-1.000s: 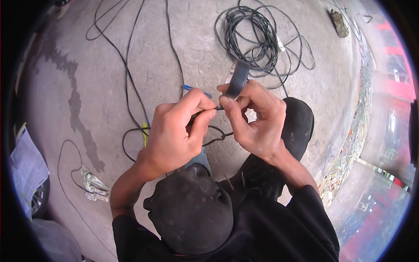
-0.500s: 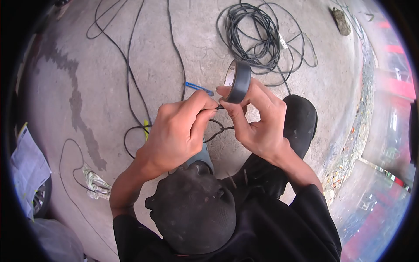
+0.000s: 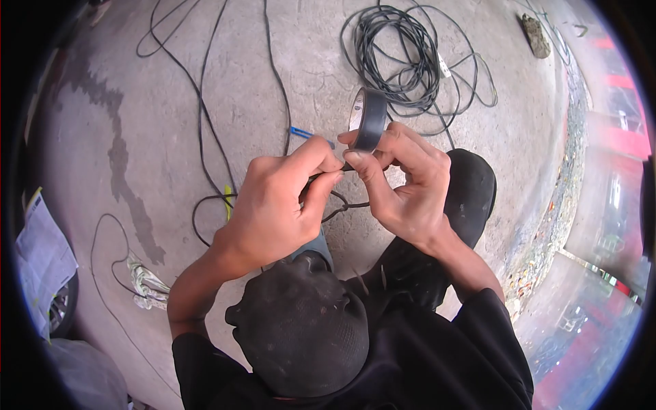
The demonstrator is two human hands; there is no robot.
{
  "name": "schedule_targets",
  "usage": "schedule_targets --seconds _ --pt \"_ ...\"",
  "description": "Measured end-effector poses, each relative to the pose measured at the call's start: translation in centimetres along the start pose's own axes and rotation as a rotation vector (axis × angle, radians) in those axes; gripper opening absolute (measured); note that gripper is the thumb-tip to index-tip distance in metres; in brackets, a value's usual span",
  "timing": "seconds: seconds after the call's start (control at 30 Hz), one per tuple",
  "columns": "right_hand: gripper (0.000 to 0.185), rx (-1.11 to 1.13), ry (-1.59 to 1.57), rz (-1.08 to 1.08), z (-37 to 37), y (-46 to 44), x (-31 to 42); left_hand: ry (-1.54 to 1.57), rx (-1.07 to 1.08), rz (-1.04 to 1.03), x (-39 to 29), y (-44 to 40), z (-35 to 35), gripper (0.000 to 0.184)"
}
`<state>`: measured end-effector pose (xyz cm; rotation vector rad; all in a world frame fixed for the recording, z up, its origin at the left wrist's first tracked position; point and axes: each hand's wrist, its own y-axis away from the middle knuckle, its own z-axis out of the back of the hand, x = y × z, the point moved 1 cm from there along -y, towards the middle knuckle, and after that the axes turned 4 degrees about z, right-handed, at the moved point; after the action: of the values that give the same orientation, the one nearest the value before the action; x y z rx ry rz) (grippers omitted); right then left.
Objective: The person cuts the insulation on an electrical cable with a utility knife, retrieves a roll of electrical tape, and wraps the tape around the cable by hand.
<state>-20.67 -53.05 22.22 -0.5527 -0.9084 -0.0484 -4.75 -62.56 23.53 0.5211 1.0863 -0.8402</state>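
Between the thumb and fingers of my right hand point(image 3: 413, 188) is a roll of black electrical tape point(image 3: 372, 123), standing on edge with its pale core facing left. My left hand point(image 3: 277, 198) pinches a thin black cable just left of the roll. The fingertips of both hands nearly meet there, so most of the pinched piece is hidden. A loop of black cable point(image 3: 355, 206) hangs below the hands toward the floor. Just beyond my left fingers, a blue utility knife point(image 3: 301, 132) lies on the concrete, partly covered by the hand.
A large coil of black cable point(image 3: 372, 51) lies ahead, with more cable strands point(image 3: 202, 102) at left. A stone point(image 3: 536, 35) sits far right. My dark shoe point(image 3: 470, 188) is beside my right hand. Printed paper point(image 3: 46, 256) and a plastic bag point(image 3: 89, 372) are at the left edge.
The tape roll has moved slightly left and up, turning a little in my right fingers. My left hand still pinches the cable, its fingertips shifted slightly.
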Motion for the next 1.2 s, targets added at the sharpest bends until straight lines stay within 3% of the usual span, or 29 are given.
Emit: schedule_targets --seconds 0.1,0.2,0.4,0.57,0.7,0.9,1.0,1.1,1.2 --pt "0.007 0.019 -0.231 -0.333 -0.2 0.2 0.4 -0.083 -0.045 -0.11 0.0 0.2 -0.3 0.01" --pt "0.006 0.031 -0.389 -0.426 -0.5 0.6 -0.5 -0.194 -0.107 -0.255 0.6 0.5 -0.7 0.011" --pt "0.009 0.253 -0.715 -0.91 0.9 -1.3 0.0 -0.487 -0.213 -0.527 2.1 0.6 -1.1 0.022" --pt "0.015 0.303 -0.997 -1.017 0.8 -1.0 -1.6 -0.587 -0.288 -0.64 2.4 0.2 -1.1 0.034" --pt "0.019 0.311 -1.089 -1.069 0.5 -0.3 -2.6 -0.539 -0.282 -0.591 2.9 0.6 -1.2 0.039" --pt "0.018 0.354 -1.047 -1.055 0.2 -0.4 -2.4 -0.316 -0.29 -0.429 1.9 0.2 -1.2 0.022" --pt "0.027 0.244 -0.916 -0.883 0.3 -0.7 -1.0 -0.234 -0.253 -0.268 1.6 0.1 -0.8 0.014" --pt "0.034 0.243 -0.448 -0.351 0.7 0.2 -0.5 -0.133 -0.171 -0.074 1.2 -0.1 -0.2 0.011" --pt "0.041 0.237 -0.247 -0.182 1.0 0.3 -0.6 0.063 -0.038 0.128 1.5 -0.3 0.4 0.011"
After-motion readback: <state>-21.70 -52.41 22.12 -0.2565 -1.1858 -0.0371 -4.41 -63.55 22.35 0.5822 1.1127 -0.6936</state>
